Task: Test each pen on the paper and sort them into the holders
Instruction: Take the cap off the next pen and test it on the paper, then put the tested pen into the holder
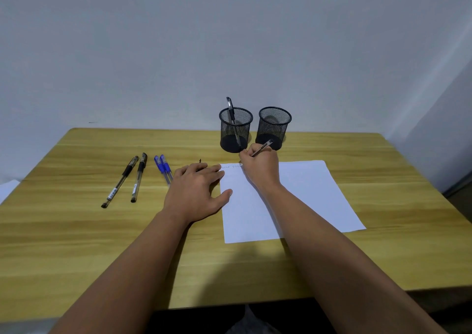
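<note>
Head view: two holders [235, 129], four loose pens [139, 178]; right hand [260, 166] grips fifth pen [263, 147].

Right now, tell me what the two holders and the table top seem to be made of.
Left holder and right holder: black wire mesh, probably metal, matte; the wall shows through the fine grid, and a solid dark base closes each. A pen stands in the left one. Table: yellowish wood-grain surface with long streaks, smooth and faintly glossy; it could be laminate rather than solid wood.
</note>
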Tool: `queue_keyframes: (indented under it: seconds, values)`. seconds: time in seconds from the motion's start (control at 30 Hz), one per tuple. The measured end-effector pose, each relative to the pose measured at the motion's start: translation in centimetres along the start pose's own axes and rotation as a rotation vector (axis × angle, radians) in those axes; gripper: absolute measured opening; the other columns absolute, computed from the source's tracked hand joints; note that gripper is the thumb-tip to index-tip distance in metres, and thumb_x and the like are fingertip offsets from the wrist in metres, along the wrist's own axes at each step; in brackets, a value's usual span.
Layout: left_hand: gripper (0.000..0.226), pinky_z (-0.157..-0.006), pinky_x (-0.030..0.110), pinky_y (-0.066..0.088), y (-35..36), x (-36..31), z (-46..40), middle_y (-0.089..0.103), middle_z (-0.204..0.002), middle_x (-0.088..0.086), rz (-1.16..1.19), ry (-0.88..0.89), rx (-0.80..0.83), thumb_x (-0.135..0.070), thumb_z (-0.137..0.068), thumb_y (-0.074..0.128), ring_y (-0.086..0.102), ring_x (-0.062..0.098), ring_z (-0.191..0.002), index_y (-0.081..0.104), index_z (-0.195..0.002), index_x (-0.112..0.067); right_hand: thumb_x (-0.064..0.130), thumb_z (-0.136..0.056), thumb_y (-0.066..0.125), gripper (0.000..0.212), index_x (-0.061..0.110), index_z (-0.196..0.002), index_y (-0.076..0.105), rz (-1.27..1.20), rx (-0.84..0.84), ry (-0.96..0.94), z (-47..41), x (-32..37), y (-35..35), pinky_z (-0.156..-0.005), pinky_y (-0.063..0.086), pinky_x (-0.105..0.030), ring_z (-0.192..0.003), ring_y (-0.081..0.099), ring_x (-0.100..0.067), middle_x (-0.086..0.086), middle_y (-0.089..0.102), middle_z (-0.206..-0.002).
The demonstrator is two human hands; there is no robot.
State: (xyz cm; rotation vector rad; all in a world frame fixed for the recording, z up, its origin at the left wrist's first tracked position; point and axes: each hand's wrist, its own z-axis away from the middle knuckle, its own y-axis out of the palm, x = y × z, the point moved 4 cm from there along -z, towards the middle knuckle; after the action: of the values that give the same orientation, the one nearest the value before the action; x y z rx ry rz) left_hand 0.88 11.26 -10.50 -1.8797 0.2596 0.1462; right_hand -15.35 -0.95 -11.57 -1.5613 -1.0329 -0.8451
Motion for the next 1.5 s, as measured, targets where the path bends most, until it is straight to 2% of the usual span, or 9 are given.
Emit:
queue_keyframes:
  seconds: [0.5, 0.67, 0.83, 0.93, 1.1, 1.2, 1.3, 1.4, 1.5]
  values:
    - [0.064, -0.109, 0.046, 0.034, 0.0, 0.0, 0.1, 0.057, -0.144, -0.018, 0.016, 0.003, -0.013, -0.071, -0.083, 0.050, 0.047, 0.017, -0.137, 0.064, -0.133, -0.034, 0.007, -0.095, 0.065, 0.052, 0.024, -0.057, 0.034, -0.021, -0.015, 0.021, 0.3, 0.7, -0.4, -0.050, 0.033, -0.019, -0.047, 0.036, -0.010, 0.011, 0.035, -0.048]
    - [0.063, -0.109, 0.046, 0.035, 0.0, 0.0, 0.2, 0.058, -0.143, -0.017, 0.018, -0.001, -0.018, -0.070, -0.083, 0.052, 0.048, 0.018, -0.136, 0.066, -0.132, -0.033, 0.006, -0.094, 0.064, 0.036, 0.012, -0.065, 0.044, -0.200, -0.066, 0.155, 0.0, 0.4, -1.0, -0.053, 0.037, -0.027, -0.048, 0.040, -0.014, 0.005, 0.039, -0.052]
    - [0.063, -0.110, 0.047, 0.034, -0.1, -0.2, 0.1, 0.058, -0.143, -0.017, -0.014, 0.013, -0.005, -0.071, -0.084, 0.048, 0.048, 0.018, -0.136, 0.065, -0.132, -0.034, 0.013, -0.101, 0.074, 0.034, 0.007, -0.077, 0.051, -0.390, 0.129, 0.263, -0.4, 1.0, -1.0, -0.039, 0.040, -0.024, -0.038, 0.048, -0.018, -0.010, 0.052, -0.052]
    - [0.059, -0.113, 0.052, 0.031, -0.4, -0.3, 0.1, 0.060, -0.141, -0.014, -0.049, 0.037, -0.012, -0.069, -0.086, 0.049, 0.051, 0.019, -0.134, 0.067, -0.128, -0.033, 0.017, -0.100, 0.077, 0.037, 0.008, -0.074, 0.052, -0.399, 0.199, 0.239, 0.0, 1.9, -1.4, -0.042, 0.041, -0.025, -0.041, 0.048, -0.016, -0.008, 0.054, -0.054]
    - [0.039, -0.107, 0.051, 0.036, -1.8, -0.8, 0.3, 0.069, -0.125, -0.012, -0.123, 0.106, -0.216, -0.054, -0.091, 0.055, 0.057, 0.020, -0.122, 0.072, -0.117, -0.030, 0.020, -0.100, 0.077, 0.040, 0.008, -0.072, 0.051, -0.388, 0.036, 0.092, 0.6, 5.0, -3.9, -0.054, 0.045, -0.022, -0.045, 0.043, -0.004, 0.009, 0.047, -0.049]
    - [0.038, -0.096, 0.046, 0.039, -3.2, 0.5, -0.8, 0.067, -0.119, -0.006, -0.151, -0.082, -0.249, -0.049, -0.094, 0.054, 0.057, 0.022, -0.112, 0.070, -0.121, -0.028, 0.018, -0.100, 0.077, 0.040, 0.007, -0.072, 0.051, -0.389, -0.008, 0.047, 0.8, 6.5, -5.5, -0.046, 0.034, -0.015, -0.043, 0.037, 0.000, 0.000, 0.044, -0.057]
    - [0.043, -0.097, 0.050, 0.038, -3.6, 2.1, -1.8, 0.065, -0.120, 0.000, -0.208, -0.337, -0.061, -0.056, -0.091, 0.052, 0.058, 0.026, -0.114, 0.070, -0.117, -0.027, 0.031, -0.099, 0.078, 0.032, 0.008, -0.080, 0.066, -0.364, 0.050, 0.118, 1.0, 6.9, -6.2, -0.044, 0.043, -0.016, -0.044, 0.047, -0.006, -0.003, 0.060, -0.061]
    - [0.039, -0.101, 0.054, 0.038, -3.3, 2.6, -2.0, 0.064, -0.112, 0.001, -0.250, -0.397, 0.058, -0.057, -0.091, 0.053, 0.059, 0.026, -0.109, 0.075, -0.104, -0.028, 0.029, -0.106, 0.066, 0.030, 0.001, -0.102, 0.076, -0.435, 0.144, 0.213, 1.4, 6.7, -6.4, -0.043, 0.037, -0.016, -0.043, 0.051, -0.011, -0.006, 0.072, -0.072]
    - [0.026, -0.100, 0.053, 0.040, -2.9, 2.9, -2.1, 0.065, -0.109, -0.001, -0.200, -0.402, 0.012, -0.045, -0.095, 0.056, 0.060, 0.026, -0.104, 0.075, -0.104, -0.029, 0.017, -0.106, 0.064, 0.015, 0.004, -0.101, 0.072, -0.450, 0.184, 0.224, 2.1, 6.1, -6.5, -0.046, 0.039, -0.018, -0.044, 0.057, -0.012, -0.012, 0.075, -0.082]
